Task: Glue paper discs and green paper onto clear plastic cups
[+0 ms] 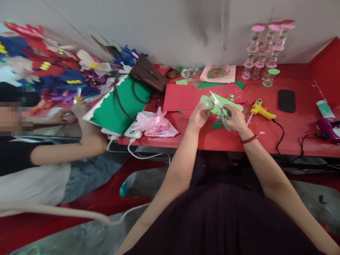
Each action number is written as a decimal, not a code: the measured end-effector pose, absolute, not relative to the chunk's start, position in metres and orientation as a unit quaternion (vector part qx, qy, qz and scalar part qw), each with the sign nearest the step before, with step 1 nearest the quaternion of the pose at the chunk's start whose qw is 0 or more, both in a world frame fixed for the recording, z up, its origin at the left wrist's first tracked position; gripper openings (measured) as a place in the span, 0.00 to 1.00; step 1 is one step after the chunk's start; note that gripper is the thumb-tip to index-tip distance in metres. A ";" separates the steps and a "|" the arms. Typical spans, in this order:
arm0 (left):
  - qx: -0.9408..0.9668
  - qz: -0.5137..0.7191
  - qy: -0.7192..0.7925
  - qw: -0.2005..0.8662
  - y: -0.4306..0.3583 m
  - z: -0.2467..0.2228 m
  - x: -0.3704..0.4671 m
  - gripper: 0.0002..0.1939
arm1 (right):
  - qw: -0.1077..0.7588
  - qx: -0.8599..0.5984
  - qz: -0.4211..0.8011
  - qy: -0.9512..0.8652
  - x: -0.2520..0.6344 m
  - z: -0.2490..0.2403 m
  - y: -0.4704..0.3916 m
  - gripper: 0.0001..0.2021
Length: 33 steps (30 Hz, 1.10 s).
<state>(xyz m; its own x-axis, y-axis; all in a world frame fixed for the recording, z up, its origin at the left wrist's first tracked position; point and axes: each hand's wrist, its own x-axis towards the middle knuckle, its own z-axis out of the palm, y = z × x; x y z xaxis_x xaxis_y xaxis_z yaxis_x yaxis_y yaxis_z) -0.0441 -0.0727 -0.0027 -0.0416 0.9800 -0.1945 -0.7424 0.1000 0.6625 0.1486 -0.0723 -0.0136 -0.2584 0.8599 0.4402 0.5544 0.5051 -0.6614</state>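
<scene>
Over the red table, my left hand [199, 116] has its fingers closed around a small clear cup [208, 103] with light green paper against it. My right hand [235, 118] grips a pair of scissors [225, 117] by the grey-green handles. The scissor blades are parted and point up and left, close to the cup. Under and behind the scissors lies a light green sheet [225, 102], partly covered by them. A yellow glue gun [262, 110] rests just right of my right hand.
Red sheets [179, 97], a pink plastic bag [159, 124] and a brown bag [150, 74] lie left. Stacked clear cups [259, 53] stand behind. A black phone [287, 100] and purple device [329, 130] are right. Another person [63, 152] sits at far left.
</scene>
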 end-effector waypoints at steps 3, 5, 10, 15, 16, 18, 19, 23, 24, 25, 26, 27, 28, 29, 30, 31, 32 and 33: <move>0.201 0.637 0.319 0.672 -0.073 -0.005 -0.045 0.11 | 0.393 -0.459 0.187 -0.774 0.148 -0.015 -0.073 0.27; 0.202 0.635 0.314 0.677 -0.074 -0.005 -0.045 0.11 | 0.399 -0.456 0.187 -0.773 0.148 -0.016 -0.073 0.27; 0.181 0.634 0.329 0.676 -0.075 -0.004 -0.045 0.10 | 0.411 -0.453 0.200 -0.766 0.147 -0.015 -0.073 0.28; 0.187 0.628 0.346 0.671 -0.070 -0.009 -0.048 0.11 | 0.403 -0.436 0.232 -0.770 0.149 -0.011 -0.073 0.26; 0.186 0.630 0.346 0.670 -0.069 -0.010 -0.048 0.12 | 0.400 -0.433 0.239 -0.772 0.149 -0.010 -0.073 0.26; 0.184 0.637 0.343 0.666 -0.066 -0.013 -0.049 0.14 | 0.399 -0.431 0.249 -0.770 0.149 -0.010 -0.073 0.27; 0.182 0.641 0.341 0.664 -0.065 -0.014 -0.049 0.15 | 0.401 -0.433 0.251 -0.768 0.149 -0.010 -0.072 0.28; 0.185 0.653 0.334 0.654 -0.063 -0.018 -0.051 0.16 | 0.406 -0.435 0.256 -0.762 0.149 -0.013 -0.071 0.28; 0.185 0.654 0.335 0.653 -0.063 -0.018 -0.052 0.15 | 0.407 -0.434 0.258 -0.762 0.148 -0.013 -0.071 0.28; 0.185 0.653 0.336 0.653 -0.063 -0.018 -0.052 0.15 | 0.407 -0.433 0.260 -0.761 0.148 -0.014 -0.071 0.28; 0.184 0.653 0.338 0.653 -0.062 -0.019 -0.053 0.15 | 0.407 -0.432 0.264 -0.760 0.148 -0.013 -0.071 0.27; 0.181 0.653 0.339 0.653 -0.062 -0.019 -0.053 0.15 | 0.405 -0.431 0.270 -0.760 0.149 -0.012 -0.071 0.27; 0.178 0.654 0.339 0.653 -0.061 -0.019 -0.054 0.15 | 0.401 -0.429 0.276 -0.761 0.149 -0.012 -0.072 0.26; 0.174 0.655 0.339 0.652 -0.061 -0.020 -0.055 0.15 | 0.398 -0.426 0.282 -0.762 0.149 -0.011 -0.072 0.25; 0.170 0.657 0.339 0.651 -0.060 -0.020 -0.055 0.16 | 0.395 -0.423 0.286 -0.764 0.149 -0.010 -0.072 0.25; 0.166 0.659 0.340 0.651 -0.060 -0.020 -0.055 0.16 | 0.394 -0.421 0.289 -0.764 0.149 -0.009 -0.073 0.25; 0.161 0.659 0.342 0.650 -0.059 -0.020 -0.056 0.16 | 0.394 -0.422 0.289 -0.764 0.149 -0.008 -0.073 0.25; 0.156 0.660 0.344 0.650 -0.059 -0.020 -0.056 0.17 | 0.395 -0.423 0.289 -0.762 0.149 -0.008 -0.073 0.26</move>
<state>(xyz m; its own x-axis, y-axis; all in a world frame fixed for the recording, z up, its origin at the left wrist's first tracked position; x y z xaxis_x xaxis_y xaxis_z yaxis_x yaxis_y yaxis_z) -0.0559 -0.0589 -0.0198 -0.1063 0.9648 -0.2404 -0.7500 0.0809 0.6565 0.1490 -0.0732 -0.0081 -0.3298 0.8735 0.3580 0.4169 0.4750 -0.7750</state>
